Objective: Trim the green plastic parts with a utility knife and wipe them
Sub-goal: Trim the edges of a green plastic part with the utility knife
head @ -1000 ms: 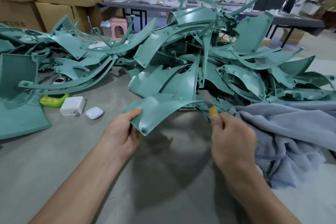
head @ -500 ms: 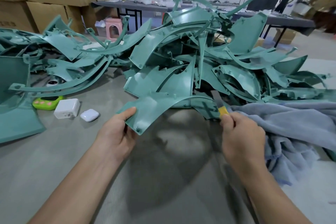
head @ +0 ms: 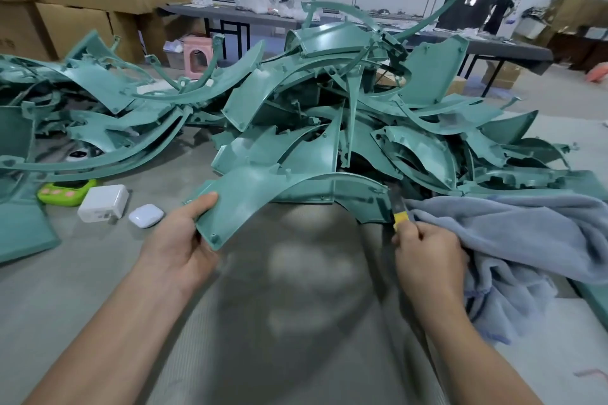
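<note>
Near the front edge of the grey tabletop (head: 279, 322), the left hand (head: 177, 240) pinches the left end of a curved green part (head: 263, 187), thumb on top and fingers under it. The right hand (head: 427, 253) has its fingers curled tight round a knife (head: 399, 219) whose yellow tip touches the part's right end. A blue cloth (head: 510, 233) lies just beside that hand. Behind sits a big pile of green parts (head: 329, 92). A white charger (head: 103, 202) and a small white case (head: 145, 215) lie toward the left edge
</note>
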Motion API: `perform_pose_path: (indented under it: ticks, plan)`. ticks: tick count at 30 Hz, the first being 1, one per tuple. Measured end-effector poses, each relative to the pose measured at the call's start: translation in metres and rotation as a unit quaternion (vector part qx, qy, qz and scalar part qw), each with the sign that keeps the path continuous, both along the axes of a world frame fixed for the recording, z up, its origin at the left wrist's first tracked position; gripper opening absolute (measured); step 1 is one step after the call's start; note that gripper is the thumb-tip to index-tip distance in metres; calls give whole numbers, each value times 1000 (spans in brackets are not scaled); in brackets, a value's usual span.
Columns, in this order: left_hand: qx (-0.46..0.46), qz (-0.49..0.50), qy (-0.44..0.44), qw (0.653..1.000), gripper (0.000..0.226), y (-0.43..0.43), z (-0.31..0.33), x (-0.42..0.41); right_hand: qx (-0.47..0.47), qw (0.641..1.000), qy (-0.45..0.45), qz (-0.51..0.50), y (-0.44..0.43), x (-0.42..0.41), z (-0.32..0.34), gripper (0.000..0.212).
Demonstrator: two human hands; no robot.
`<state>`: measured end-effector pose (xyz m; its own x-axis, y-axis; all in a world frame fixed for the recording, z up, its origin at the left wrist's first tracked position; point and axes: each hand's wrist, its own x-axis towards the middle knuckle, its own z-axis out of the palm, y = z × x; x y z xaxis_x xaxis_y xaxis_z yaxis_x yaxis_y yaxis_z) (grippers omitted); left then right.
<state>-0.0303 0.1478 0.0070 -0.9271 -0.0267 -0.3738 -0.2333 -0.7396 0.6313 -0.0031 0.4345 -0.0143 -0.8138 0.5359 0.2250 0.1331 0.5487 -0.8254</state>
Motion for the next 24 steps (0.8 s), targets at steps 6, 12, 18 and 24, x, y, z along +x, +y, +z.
perform_pose_path:
  ticks: [6, 12, 18, 24]
  plan:
    - [-14, 34, 13, 999, 13, -9, -1, -4, -102, 975, 152, 130, -38, 14, -2, 35]
    - [-3, 12, 16, 1000, 16, 4, -2, 2, -42, 956, 110, 270, -58, 32, 5, 33]
    - [22, -3, 13, 1000, 17, 20, 1, 8, 154, 936, 70, 309, -72, 32, 5, 40]
    - [38, -5, 11, 999, 17, 10, 4, 9, 44, 993, 72, 82, -27, 12, 10, 39]
